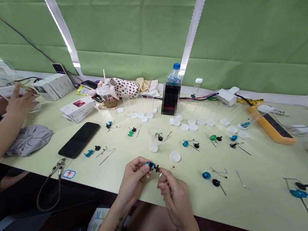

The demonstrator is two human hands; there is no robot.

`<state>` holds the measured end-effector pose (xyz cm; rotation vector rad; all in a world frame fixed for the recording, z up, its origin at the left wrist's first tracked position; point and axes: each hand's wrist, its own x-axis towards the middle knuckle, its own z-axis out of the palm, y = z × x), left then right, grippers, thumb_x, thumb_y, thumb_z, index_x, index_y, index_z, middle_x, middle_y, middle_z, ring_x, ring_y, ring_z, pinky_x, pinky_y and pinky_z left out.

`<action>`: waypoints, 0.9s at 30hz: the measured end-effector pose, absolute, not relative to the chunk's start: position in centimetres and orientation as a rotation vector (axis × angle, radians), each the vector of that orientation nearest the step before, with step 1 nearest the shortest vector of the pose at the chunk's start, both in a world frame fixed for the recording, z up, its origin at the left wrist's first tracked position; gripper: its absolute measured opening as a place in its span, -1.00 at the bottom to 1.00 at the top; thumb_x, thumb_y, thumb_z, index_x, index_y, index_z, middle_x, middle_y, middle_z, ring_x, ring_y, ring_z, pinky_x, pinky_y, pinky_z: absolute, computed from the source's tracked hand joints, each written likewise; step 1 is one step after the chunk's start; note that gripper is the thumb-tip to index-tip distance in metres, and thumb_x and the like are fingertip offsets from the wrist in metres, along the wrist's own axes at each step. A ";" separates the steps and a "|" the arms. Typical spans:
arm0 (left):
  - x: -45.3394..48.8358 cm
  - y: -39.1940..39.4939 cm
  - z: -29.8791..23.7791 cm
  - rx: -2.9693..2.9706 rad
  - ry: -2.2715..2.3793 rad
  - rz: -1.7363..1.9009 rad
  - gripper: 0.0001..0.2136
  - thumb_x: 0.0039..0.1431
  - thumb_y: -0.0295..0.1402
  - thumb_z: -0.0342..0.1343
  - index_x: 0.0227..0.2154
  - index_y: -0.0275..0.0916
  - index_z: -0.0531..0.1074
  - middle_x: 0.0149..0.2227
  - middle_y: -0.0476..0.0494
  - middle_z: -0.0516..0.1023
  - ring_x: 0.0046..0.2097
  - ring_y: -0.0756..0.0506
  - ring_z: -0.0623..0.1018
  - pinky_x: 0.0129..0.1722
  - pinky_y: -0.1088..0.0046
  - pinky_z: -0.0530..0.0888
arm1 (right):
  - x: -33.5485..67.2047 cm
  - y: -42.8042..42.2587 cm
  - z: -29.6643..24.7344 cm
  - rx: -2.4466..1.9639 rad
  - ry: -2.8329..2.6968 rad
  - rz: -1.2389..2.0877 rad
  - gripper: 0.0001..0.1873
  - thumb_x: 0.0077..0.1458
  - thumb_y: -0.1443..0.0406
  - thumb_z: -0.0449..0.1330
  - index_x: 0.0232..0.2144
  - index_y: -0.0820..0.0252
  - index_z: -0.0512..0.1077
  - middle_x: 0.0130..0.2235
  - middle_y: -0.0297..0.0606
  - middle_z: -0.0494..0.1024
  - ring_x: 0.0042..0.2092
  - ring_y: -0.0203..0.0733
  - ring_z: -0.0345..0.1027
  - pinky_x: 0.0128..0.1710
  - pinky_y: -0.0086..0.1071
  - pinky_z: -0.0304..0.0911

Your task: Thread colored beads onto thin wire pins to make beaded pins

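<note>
Lower centre of frame, the left hand is slanting up from the bottom edge, thumb and index closing narrowly around a small glossy blue-and-black cylindrical piece, which is sitting just above the table edge, roughly level. The right hand is angling in from the lower right, its index reaching out to a black disc-ended stem at the piece's right end; thumb and remaining fingers are curling beneath, and I cannot tell whether they are gripping anything. Step in hand, by my reading: fitting or seating the stem. The next move would be calling for a steady left pinch and a straight, light push or turn by the right fingertip; off-axis pressure could be tipping the piece. Just beyond, a thin red-tipped metal wire is showing beside the right index, its support unclear. Farther up, a white round plastic lid is lying right of a clear upright plastic tube.
</note>
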<state>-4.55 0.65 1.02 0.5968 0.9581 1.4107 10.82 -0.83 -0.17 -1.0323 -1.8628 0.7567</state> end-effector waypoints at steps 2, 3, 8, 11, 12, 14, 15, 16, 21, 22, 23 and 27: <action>-4.5 0.6 1.0 0.598 0.972 1.420 -0.79 -0.11 -0.33 0.41 -0.43 -0.32 0.56 -0.58 -0.01 0.48 -0.54 0.10 0.37 -0.51 0.64 0.33 | 10.8 -0.8 0.0 -1.005 -1.876 0.747 -0.62 0.36 0.10 -0.11 -0.02 0.19 0.35 -0.46 -0.33 0.47 -0.46 -0.25 0.37 -0.49 -0.44 0.24; -4.5 0.6 1.0 0.600 0.979 1.423 -0.79 -0.11 -0.33 0.41 -0.43 -0.33 0.56 -0.58 -0.01 0.48 -0.55 0.10 0.36 -0.52 0.64 0.32 | 10.8 -0.8 0.1 -0.992 -1.878 0.745 -0.62 0.36 0.10 -0.11 -0.03 0.18 0.36 -0.46 -0.33 0.46 -0.46 -0.25 0.37 -0.48 -0.44 0.24; -4.5 0.6 1.0 0.612 0.981 1.423 -0.81 -0.09 -0.36 0.40 -0.42 -0.32 0.55 -0.58 0.01 0.48 -0.56 0.11 0.35 -0.52 0.64 0.32 | 10.8 -0.9 0.1 -0.931 -1.870 0.767 -0.65 0.36 0.12 -0.09 -0.02 0.16 0.34 -0.43 -0.34 0.46 -0.46 -0.27 0.33 -0.44 -0.44 0.24; -4.4 0.5 1.0 0.625 0.976 1.418 -0.83 -0.07 -0.37 0.39 -0.41 -0.32 0.56 -0.59 0.01 0.47 -0.56 0.11 0.35 -0.52 0.65 0.31 | 10.9 -1.0 0.0 -0.907 -1.863 0.775 -0.66 0.35 0.13 -0.08 0.01 0.14 0.33 -0.43 -0.35 0.45 -0.46 -0.28 0.32 -0.43 -0.44 0.24; -4.4 0.5 1.0 0.628 0.974 1.414 -0.83 -0.06 -0.37 0.39 -0.41 -0.32 0.56 -0.59 0.01 0.47 -0.56 0.11 0.35 -0.51 0.65 0.31 | 10.9 -1.0 0.0 -0.901 -1.864 0.771 -0.66 0.35 0.13 -0.07 0.03 0.13 0.33 -0.43 -0.35 0.45 -0.46 -0.28 0.32 -0.43 -0.44 0.24; -4.5 0.5 0.9 0.633 0.968 1.406 -0.83 -0.05 -0.37 0.38 -0.41 -0.32 0.56 -0.59 0.01 0.47 -0.55 0.11 0.35 -0.51 0.65 0.31 | 10.9 -1.0 0.0 -0.894 -1.872 0.761 -0.65 0.35 0.14 -0.07 0.07 0.12 0.32 -0.43 -0.35 0.44 -0.45 -0.27 0.33 -0.42 -0.44 0.25; -4.5 0.5 0.9 0.633 0.967 1.403 -0.83 -0.05 -0.37 0.38 -0.41 -0.32 0.56 -0.58 0.00 0.47 -0.55 0.12 0.35 -0.51 0.65 0.31 | 10.9 -1.0 0.0 -0.892 -1.877 0.754 -0.64 0.35 0.15 -0.07 0.09 0.11 0.31 -0.43 -0.36 0.44 -0.44 -0.27 0.33 -0.42 -0.44 0.26; -4.5 0.5 0.9 0.632 0.966 1.401 -0.83 -0.05 -0.36 0.38 -0.41 -0.32 0.56 -0.58 0.00 0.47 -0.55 0.12 0.35 -0.51 0.65 0.32 | 11.0 -1.0 0.0 -0.892 -1.880 0.745 -0.63 0.35 0.15 -0.07 0.11 0.11 0.29 -0.43 -0.36 0.44 -0.44 -0.27 0.34 -0.41 -0.44 0.27; -4.5 0.6 1.0 0.624 0.968 1.402 -0.81 -0.08 -0.34 0.40 -0.43 -0.33 0.56 -0.58 0.00 0.46 -0.56 0.11 0.34 -0.52 0.64 0.32 | 11.0 -0.9 -0.3 -0.919 -1.886 0.720 -0.56 0.36 0.16 -0.10 0.21 0.11 0.22 -0.42 -0.33 0.45 -0.42 -0.26 0.36 -0.38 -0.43 0.31; -4.5 0.6 1.0 0.624 0.967 1.402 -0.81 -0.09 -0.34 0.40 -0.43 -0.33 0.56 -0.59 0.00 0.46 -0.56 0.11 0.34 -0.52 0.64 0.32 | 11.0 -0.9 -0.3 -0.926 -1.886 0.726 -0.55 0.36 0.16 -0.10 0.22 0.10 0.21 -0.42 -0.33 0.45 -0.42 -0.26 0.36 -0.38 -0.43 0.31; -4.5 0.6 1.1 0.624 0.967 1.401 -0.82 -0.09 -0.35 0.40 -0.43 -0.33 0.56 -0.59 0.00 0.46 -0.56 0.11 0.34 -0.51 0.64 0.32 | 11.0 -0.9 -0.3 -0.933 -1.884 0.737 -0.55 0.37 0.16 -0.10 0.23 0.09 0.21 -0.42 -0.33 0.45 -0.41 -0.26 0.37 -0.38 -0.43 0.31; -4.5 0.5 1.2 0.621 0.963 1.401 -0.82 -0.09 -0.36 0.40 -0.43 -0.33 0.57 -0.59 0.00 0.47 -0.55 0.10 0.34 -0.52 0.63 0.32 | 10.9 -0.8 -0.2 -0.964 -1.859 0.781 -0.55 0.37 0.16 -0.11 0.23 0.09 0.19 -0.42 -0.34 0.45 -0.41 -0.26 0.38 -0.41 -0.46 0.31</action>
